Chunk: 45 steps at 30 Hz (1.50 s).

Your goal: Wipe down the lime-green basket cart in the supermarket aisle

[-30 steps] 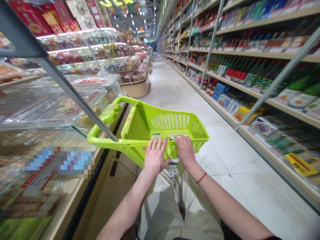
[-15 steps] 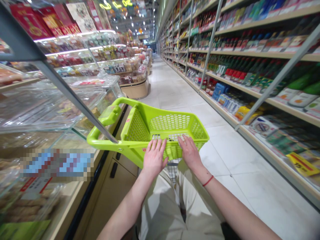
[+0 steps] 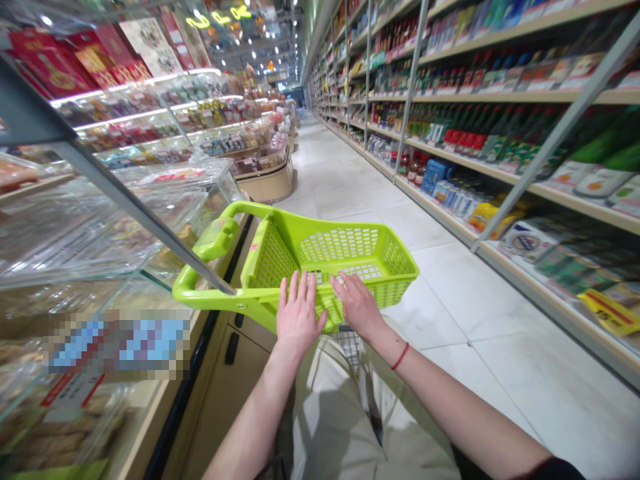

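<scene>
Lime-green cart basket, held against at the near rim

Item 1. Left hand: laid across the near rim, fingers extended and slightly spread, thumb on the outer wall. We record it as loose and unclenched.

Item 2. Right hand: just beside the left, fingers bent over the same rim; whether they press or merely rest, we cannot tell. A red cord circles its wrist.

Item 3. The basket: directly under our fingertips, perforated walls, its hollow lying beyond the hands. Its looped handle extends to the left of the left hand. A metal rack shows in part below the grip; our pale trousers lie nearer us.

Item 4. Left of the grip: a beige cabinet with a dark pull, below clear display covers. A grey pole slants down toward the handle; contact we cannot tell.

Item 5. Beyond the grip, to the left: tiered packaged goods, red boxes, a yellow lit sign.

Item 6. Right of the grip: pale floor tiles, then tall shelving holding green bottles, with a yellow price tag low down.
</scene>
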Available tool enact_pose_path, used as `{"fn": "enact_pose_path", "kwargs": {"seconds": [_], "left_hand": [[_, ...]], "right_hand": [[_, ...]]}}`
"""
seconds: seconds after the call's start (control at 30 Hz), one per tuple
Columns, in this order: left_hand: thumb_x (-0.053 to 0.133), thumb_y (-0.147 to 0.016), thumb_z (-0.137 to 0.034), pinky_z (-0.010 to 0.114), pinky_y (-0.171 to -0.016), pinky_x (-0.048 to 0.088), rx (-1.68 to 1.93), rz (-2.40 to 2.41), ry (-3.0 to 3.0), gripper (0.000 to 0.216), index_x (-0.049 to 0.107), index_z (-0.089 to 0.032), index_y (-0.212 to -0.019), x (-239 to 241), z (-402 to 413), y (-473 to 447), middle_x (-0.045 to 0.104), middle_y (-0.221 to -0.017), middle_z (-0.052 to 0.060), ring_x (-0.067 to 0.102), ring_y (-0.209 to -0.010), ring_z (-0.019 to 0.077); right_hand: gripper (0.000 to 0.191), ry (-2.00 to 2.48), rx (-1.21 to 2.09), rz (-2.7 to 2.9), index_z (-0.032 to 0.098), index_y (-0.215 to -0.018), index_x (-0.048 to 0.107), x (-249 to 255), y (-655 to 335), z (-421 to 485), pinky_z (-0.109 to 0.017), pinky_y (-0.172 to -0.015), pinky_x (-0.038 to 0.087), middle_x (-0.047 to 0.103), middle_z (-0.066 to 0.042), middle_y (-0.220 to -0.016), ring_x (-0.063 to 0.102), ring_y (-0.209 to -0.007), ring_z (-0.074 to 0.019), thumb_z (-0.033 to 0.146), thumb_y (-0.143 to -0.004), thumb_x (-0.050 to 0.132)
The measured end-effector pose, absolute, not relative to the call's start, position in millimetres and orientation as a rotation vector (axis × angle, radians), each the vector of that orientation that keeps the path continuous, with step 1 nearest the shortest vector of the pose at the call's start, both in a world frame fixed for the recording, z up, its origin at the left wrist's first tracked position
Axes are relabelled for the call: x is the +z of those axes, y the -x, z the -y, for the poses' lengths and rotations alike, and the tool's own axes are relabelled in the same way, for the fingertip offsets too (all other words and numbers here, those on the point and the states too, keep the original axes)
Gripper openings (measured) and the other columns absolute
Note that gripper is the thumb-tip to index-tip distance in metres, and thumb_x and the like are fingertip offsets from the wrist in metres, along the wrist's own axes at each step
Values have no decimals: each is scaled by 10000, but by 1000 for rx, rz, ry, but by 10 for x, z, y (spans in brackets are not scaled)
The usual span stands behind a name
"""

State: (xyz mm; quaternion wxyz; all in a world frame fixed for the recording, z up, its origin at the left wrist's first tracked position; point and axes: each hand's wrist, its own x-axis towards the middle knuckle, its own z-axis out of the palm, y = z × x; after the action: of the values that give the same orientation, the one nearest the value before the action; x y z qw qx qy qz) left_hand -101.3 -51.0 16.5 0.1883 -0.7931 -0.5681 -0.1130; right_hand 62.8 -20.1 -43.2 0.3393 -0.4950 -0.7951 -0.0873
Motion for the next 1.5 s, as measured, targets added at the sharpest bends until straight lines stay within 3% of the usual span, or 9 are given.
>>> {"fn": "enact_pose_path", "kwargs": {"seconds": [0.5, 0.77, 0.93, 1.3, 1.5], "left_hand": [[517, -873, -397, 524, -1232, 151, -303, 1625, 2191, 653, 415, -131, -1460, 231, 597, 1184, 508, -1461, 130, 410, -1384, 321], [499, -898, -408, 467, -1231, 165, -313, 1590, 2193, 695, 339, -90, -1496, 211, 595, 1236, 462, -1501, 135, 368, -1420, 297], [538, -880, -400, 467, -1223, 180, -338, 1608, 2160, 653, 421, -118, -1457, 208, 601, 1238, 409, -1534, 154, 302, -1461, 305], [530, -874, -378, 482, -1212, 197, -370, 1595, 2141, 673, 408, -41, -1444, 173, 592, 1225, 528, -1421, 181, 429, -1359, 322], [556, -868, -402, 473, -1222, 181, -368, 1601, 2154, 658, 441, -66, -1421, 180, 590, 1230, 518, -1433, 173, 407, -1381, 313]], "right_hand": [[457, 1214, -120, 2125, 153, -1405, 524, -228, -175, 194, -477, -1111, 421, 567, -182, -1378, 542, -1270, -264, 148, -962, 410], [447, 1274, -273, 2105, 138, -1372, 556, -329, -487, 219, -468, -1116, 422, 594, -186, -1347, 539, -1282, -256, 89, -948, 422], [470, 1328, -262, 2076, 87, -1354, 566, -329, -466, 215, -480, -1113, 419, 591, -222, -1337, 539, -1284, -280, 41, -914, 408], [451, 1247, -153, 2155, 150, -1411, 519, -205, -168, 224, -450, -1135, 388, 528, -187, -1428, 493, -1333, -256, 142, -979, 391], [478, 1356, -204, 2111, 175, -1422, 510, -270, -459, 298, -533, -1147, 336, 510, -183, -1449, 458, -1358, -291, 98, -961, 407]]}}
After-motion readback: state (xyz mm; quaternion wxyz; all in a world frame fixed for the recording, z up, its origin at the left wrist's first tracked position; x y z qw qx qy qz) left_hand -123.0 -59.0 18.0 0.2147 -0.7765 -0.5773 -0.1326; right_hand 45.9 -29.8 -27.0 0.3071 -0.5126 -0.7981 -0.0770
